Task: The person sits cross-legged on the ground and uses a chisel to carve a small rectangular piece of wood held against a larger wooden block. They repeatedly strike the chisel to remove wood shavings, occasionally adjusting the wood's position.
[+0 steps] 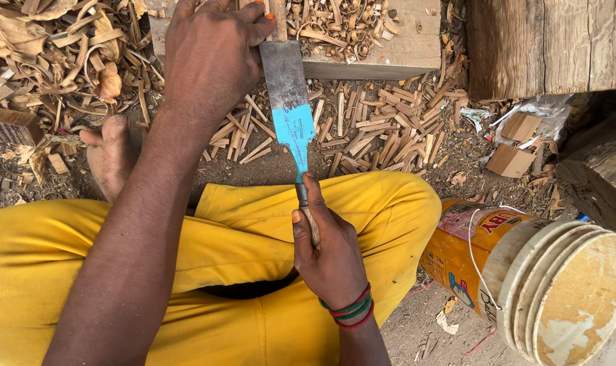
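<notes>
My left hand (213, 54) reaches forward and pinches a thin wooden stick (279, 20) upright against a pale wooden block (389, 57). My right hand (328, 254), with red and green bangles at the wrist, is closed on the wooden handle of a broad flat blade (291, 108). The blade is grey steel with a blue painted lower half. It points away from me, and its far end lies against the stick beside my left fingers. Both hands work above my lap in yellow trousers (253, 230).
Split wood strips (375, 129) and curled shavings (50, 54) cover the dirt ground. My bare foot (111, 156) rests at left. An orange bucket (524, 271) lies on its side at right. Heavy timber (545, 41) stands at the upper right.
</notes>
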